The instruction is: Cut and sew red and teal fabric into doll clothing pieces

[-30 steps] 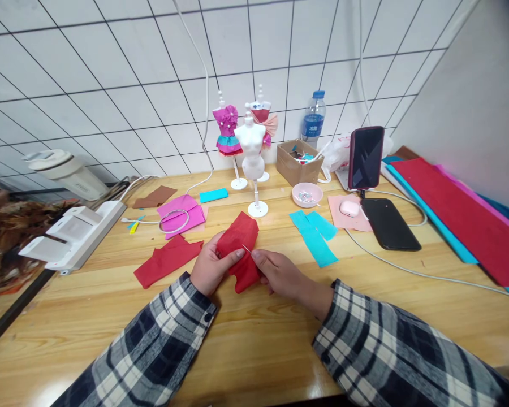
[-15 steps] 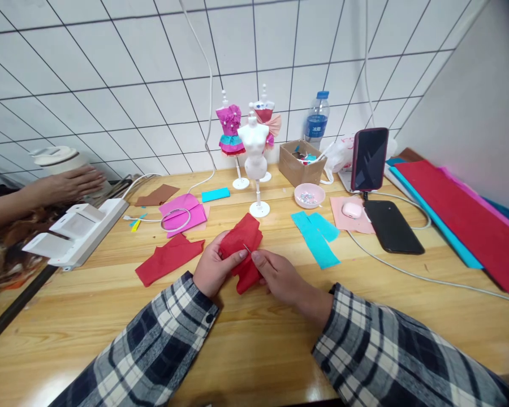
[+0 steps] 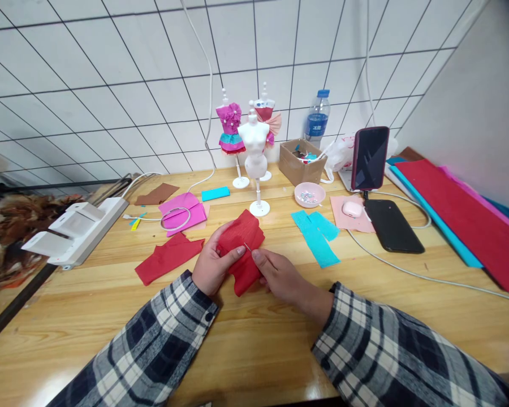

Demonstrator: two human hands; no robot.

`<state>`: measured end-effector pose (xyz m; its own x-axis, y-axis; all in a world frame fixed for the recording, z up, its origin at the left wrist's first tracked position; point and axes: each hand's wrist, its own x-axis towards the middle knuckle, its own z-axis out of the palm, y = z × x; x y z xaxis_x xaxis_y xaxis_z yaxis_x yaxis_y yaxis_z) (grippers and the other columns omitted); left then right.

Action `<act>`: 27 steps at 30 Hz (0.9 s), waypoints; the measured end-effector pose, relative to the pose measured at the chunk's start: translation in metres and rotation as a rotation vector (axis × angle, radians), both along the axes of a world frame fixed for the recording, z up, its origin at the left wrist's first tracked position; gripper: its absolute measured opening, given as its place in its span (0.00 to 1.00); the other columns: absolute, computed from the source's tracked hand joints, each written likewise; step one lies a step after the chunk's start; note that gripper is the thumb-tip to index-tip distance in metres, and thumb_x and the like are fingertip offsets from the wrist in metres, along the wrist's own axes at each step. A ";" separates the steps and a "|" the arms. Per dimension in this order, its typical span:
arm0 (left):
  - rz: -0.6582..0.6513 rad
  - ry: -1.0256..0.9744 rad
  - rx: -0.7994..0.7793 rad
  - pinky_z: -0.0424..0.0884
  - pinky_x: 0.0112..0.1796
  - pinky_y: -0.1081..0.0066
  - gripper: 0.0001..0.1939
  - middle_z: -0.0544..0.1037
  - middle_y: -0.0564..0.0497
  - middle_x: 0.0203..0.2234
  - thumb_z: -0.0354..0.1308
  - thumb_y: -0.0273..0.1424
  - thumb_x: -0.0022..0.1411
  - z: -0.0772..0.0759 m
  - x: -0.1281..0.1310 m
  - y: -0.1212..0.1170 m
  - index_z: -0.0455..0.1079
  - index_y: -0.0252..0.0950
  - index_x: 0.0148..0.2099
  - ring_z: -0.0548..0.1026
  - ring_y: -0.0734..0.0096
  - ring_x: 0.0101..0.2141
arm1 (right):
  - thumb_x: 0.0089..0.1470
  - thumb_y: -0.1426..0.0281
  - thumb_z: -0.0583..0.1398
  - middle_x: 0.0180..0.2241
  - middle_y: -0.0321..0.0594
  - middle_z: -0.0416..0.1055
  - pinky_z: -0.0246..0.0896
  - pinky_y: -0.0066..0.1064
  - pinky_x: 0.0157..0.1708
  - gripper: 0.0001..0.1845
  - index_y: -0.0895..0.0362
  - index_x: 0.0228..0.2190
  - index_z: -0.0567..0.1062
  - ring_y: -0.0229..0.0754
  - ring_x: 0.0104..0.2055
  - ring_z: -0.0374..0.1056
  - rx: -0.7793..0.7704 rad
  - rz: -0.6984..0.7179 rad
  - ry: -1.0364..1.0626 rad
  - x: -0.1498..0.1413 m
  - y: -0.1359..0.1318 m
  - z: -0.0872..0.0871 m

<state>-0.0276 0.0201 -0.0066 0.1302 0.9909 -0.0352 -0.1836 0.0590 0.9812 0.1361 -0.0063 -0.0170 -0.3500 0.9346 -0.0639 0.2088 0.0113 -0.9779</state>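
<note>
My left hand (image 3: 216,259) is closed on the left side of a piece of red crepe paper (image 3: 244,232), its thumb lying over the sheet. The paper looks folded and has uneven edges. Between the thumb and fingertips of my right hand (image 3: 282,277) is a thin needle (image 3: 247,247), its shaft slanting across the paper toward my left thumb. The other right fingers are partly hidden below the paper's edge. Just beyond my hands stands a bare white mini dress form (image 3: 254,144). Another piece of red crepe paper (image 3: 169,259) lies to the left.
Two dressed mini forms (image 3: 230,127) stand behind. Right of them are a cardboard box (image 3: 294,165), a pink bowl of beads (image 3: 309,195), blue paper strips (image 3: 316,240) and a black phone (image 3: 393,226). A power strip (image 3: 91,237) and magenta paper (image 3: 186,212) lie left.
The other person's hand and the white lidded cup at the far left have gone from view. My left hand and the red crepe paper have shifted slightly; the sheet looks a bit more spread.
</note>
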 end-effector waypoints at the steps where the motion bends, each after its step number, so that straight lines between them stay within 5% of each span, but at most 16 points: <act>1: -0.003 0.001 0.001 0.72 0.41 0.67 0.37 0.77 0.47 0.44 0.68 0.31 0.48 0.000 0.000 0.000 0.60 0.41 0.60 0.76 0.63 0.41 | 0.60 0.48 0.42 0.23 0.34 0.63 0.51 0.25 0.23 0.28 0.56 0.28 0.65 0.34 0.24 0.59 0.001 0.002 -0.006 0.000 0.000 0.000; 12: -0.066 -0.075 -0.027 0.72 0.39 0.68 0.28 0.78 0.49 0.36 0.63 0.31 0.54 0.009 0.001 -0.001 0.62 0.40 0.57 0.77 0.67 0.35 | 0.61 0.49 0.42 0.22 0.34 0.62 0.49 0.26 0.23 0.27 0.56 0.25 0.63 0.34 0.24 0.57 0.019 0.005 -0.039 0.000 0.001 0.003; 27: -0.030 -0.073 0.013 0.71 0.32 0.72 0.29 0.77 0.55 0.27 0.64 0.30 0.53 0.010 0.001 -0.001 0.60 0.41 0.57 0.74 0.74 0.25 | 0.60 0.48 0.41 0.19 0.34 0.61 0.50 0.27 0.23 0.28 0.55 0.23 0.62 0.36 0.23 0.57 -0.002 0.031 -0.026 0.000 -0.001 0.004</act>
<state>-0.0261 0.0190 0.0038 0.1619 0.9867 -0.0114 -0.2526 0.0526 0.9661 0.1363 -0.0074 -0.0130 -0.3766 0.9233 -0.0750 0.2334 0.0162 -0.9722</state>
